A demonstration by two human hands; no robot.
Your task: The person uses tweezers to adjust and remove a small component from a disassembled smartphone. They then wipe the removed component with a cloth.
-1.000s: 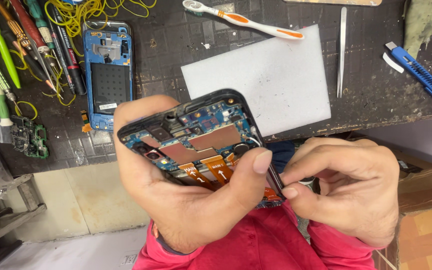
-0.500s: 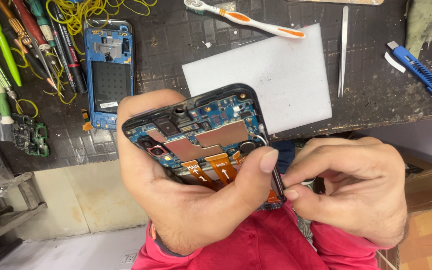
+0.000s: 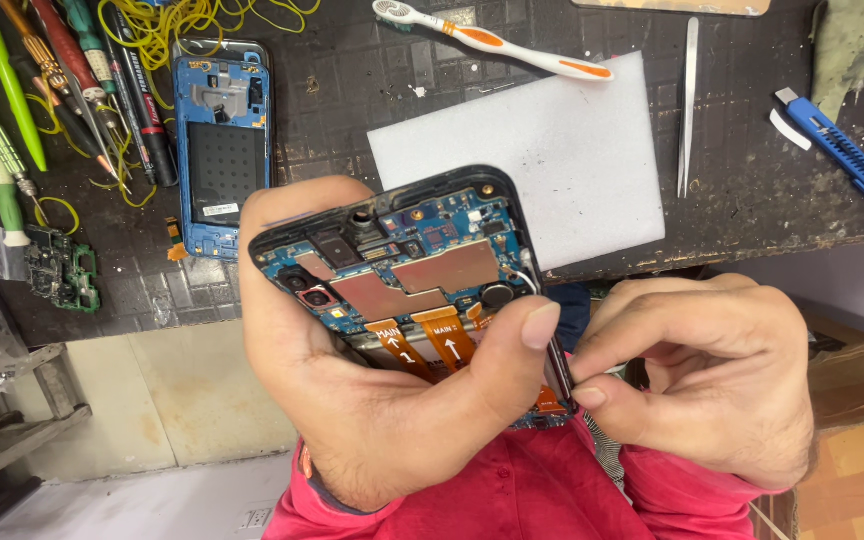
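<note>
My left hand (image 3: 372, 400) grips an opened smartphone (image 3: 412, 260) with its back off, showing a blue circuit board, copper shields and orange flex cables. The thumb presses across the phone's lower half. My right hand (image 3: 702, 380) pinches the phone's right edge between thumb and forefinger, at a thin dark part (image 3: 557, 370) along the frame. What that part is cannot be told. Both hands are held in front of my red shirt, just below the workbench edge.
On the dark bench lie a blue phone back frame (image 3: 222, 150), screwdrivers and yellow rubber bands (image 3: 72, 90), a small green circuit board (image 3: 62, 270), a white foam pad (image 3: 532, 150), a toothbrush (image 3: 492, 40), tweezers (image 3: 689, 100) and a blue utility knife (image 3: 837, 145).
The phone in my left hand has tilted and shifted slightly up and right. My right hand keeps its pinch at the phone's right edge.
</note>
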